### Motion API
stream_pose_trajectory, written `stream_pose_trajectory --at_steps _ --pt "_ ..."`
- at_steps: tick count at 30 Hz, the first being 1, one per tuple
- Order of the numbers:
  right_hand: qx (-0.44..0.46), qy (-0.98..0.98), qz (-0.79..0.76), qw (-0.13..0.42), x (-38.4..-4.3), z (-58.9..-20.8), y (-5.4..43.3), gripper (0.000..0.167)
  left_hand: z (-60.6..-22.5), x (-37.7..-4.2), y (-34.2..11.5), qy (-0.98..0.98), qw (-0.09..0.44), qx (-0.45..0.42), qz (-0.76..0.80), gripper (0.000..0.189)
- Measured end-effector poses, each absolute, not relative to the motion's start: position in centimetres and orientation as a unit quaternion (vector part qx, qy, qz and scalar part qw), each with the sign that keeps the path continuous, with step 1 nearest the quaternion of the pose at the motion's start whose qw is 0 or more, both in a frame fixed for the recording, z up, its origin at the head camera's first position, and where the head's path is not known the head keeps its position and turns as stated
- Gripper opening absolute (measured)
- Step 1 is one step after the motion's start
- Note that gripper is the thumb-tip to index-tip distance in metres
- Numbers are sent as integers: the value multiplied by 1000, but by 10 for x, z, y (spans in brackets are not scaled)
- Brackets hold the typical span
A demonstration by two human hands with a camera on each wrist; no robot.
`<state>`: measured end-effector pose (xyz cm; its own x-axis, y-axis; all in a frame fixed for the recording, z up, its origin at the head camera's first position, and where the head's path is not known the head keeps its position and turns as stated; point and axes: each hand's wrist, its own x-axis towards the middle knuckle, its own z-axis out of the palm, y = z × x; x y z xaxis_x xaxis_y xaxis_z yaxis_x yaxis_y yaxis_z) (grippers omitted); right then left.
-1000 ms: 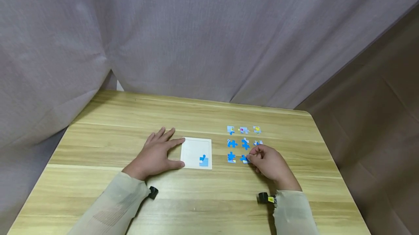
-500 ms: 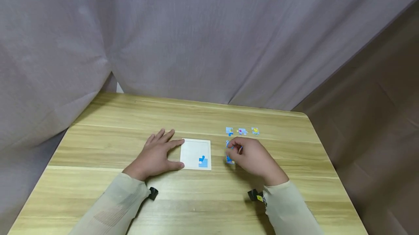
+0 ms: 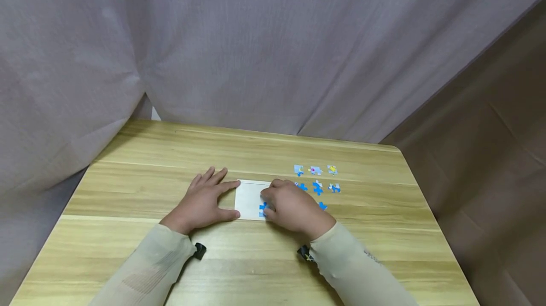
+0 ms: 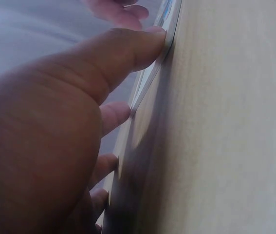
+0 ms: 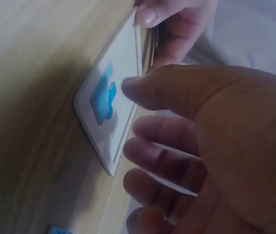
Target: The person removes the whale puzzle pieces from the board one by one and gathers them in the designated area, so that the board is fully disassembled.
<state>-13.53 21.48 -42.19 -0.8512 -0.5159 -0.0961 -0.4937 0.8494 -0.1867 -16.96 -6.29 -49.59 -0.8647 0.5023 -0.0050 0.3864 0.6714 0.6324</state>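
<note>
A white square puzzle tray [image 3: 249, 199] lies on the table, with a light-and-dark-blue puzzle piece [image 3: 262, 209] in its near right corner. My left hand [image 3: 204, 202] rests spread at its left side, thumb and index fingertips on the two left corners. Over the right part of the tray is my right hand [image 3: 290, 206], fingers half bent, hiding the tray's right edge and some of the piece. The right wrist view shows its thumb [image 5: 147, 90] close to the blue piece [image 5: 103, 97], well apart from the fingers, with nothing visible between them.
Several loose puzzle pieces lie in rows right of the tray, such as a yellow-patterned piece [image 3: 332, 169] and a blue piece [image 3: 317, 187]. A bottom-row piece [image 3: 323, 205] shows partly behind my right hand. Grey curtains [image 3: 222, 59] hang behind the wooden table [image 3: 239, 258].
My right hand has moved left from the loose pieces to the tray's right part. A bottom-row piece it touched lies slightly shifted to the right. The left hand has stayed put.
</note>
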Motion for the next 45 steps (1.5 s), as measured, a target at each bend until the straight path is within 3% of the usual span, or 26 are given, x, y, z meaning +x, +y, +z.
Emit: stream_pose_trajectory --at_steps 3,8,28,39,45 --pt "-260 962 -47 70 -134 -424 214 26 -496 -170 -62 909 89 245 325 85" --pt "-234 967 -60 86 -132 -427 215 2 -496 -170 -62 909 94 243 324 86" --pt "-176 964 -162 117 -131 -436 219 19 -496 -168 -64 912 87 244 317 84" --pt "-215 951 -211 61 -123 -450 229 19 -496 -169 -62 912 92 243 318 86" --pt "-215 941 -253 67 -119 -449 229 13 -497 -169 -62 912 90 242 319 86"
